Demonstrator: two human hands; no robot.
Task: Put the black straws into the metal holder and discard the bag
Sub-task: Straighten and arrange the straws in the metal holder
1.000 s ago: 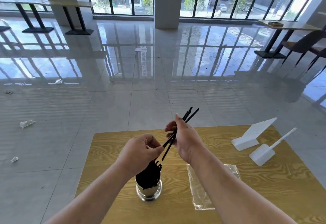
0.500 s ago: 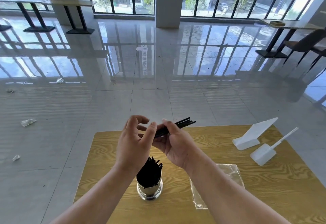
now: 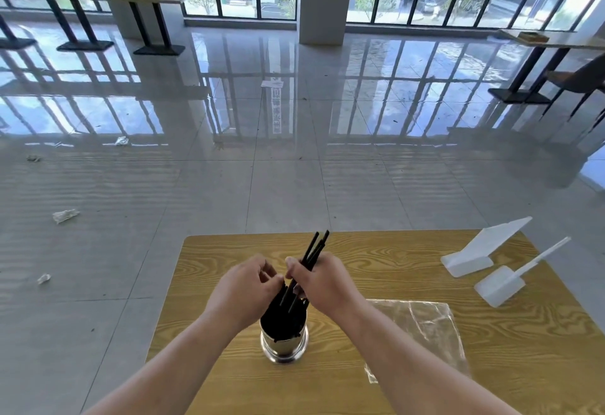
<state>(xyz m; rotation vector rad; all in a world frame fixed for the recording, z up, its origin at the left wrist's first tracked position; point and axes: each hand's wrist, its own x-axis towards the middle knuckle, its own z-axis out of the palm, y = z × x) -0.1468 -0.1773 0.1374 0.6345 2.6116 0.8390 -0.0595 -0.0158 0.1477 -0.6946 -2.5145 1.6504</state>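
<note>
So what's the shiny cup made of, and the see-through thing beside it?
The holder looks like polished metal: its wall mirrors light. The bag seems thin clear plastic: creased, glossy, wood grain showing through.

Both forearms reach forward, converging. Right hand (image 3: 324, 279) grips black straws (image 3: 318, 246), fingers curled. Left hand (image 3: 244, 288) curled just beside it; grasp unclear.

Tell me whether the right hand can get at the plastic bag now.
Probably not yet: the right hand grips a few straws above the holder, so its grip is taken. The path looks free; the bag lies flat on the table beside the holder, with nothing on it.
</note>
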